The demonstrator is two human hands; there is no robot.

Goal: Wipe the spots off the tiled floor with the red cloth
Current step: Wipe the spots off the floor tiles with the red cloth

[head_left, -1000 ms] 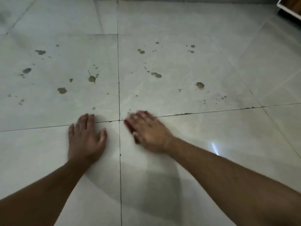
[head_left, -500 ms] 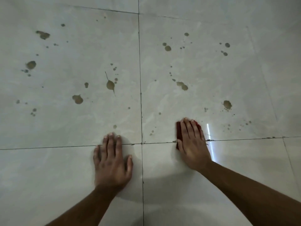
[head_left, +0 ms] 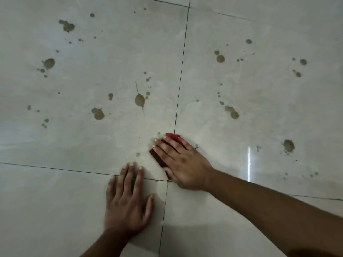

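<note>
My right hand (head_left: 181, 162) presses flat, fingers straight, on the folded red cloth (head_left: 171, 136), which shows only at its far edge and left side beneath the fingers. The cloth lies just above the crossing of the tile joints. My left hand (head_left: 128, 199) rests flat on the pale tiled floor (head_left: 55, 201), fingers spread, just below and left of the right hand. Brown spots dot the tiles beyond: a teardrop spot (head_left: 139, 100), a blob (head_left: 98, 113), a double spot (head_left: 232, 112) and one at the right (head_left: 288, 145). A small spot (head_left: 137, 154) sits left of the cloth.
Dark grout joints (head_left: 181, 71) cross under my hands. More brown spots (head_left: 67, 25) are scattered over the far left and far right tiles. A bright light streak (head_left: 249, 164) reflects off the floor at the right.
My right hand slid the cloth leftward, from right of the vertical joint to on top of it. The view shifted closer to the floor; the left hand stayed planted.
</note>
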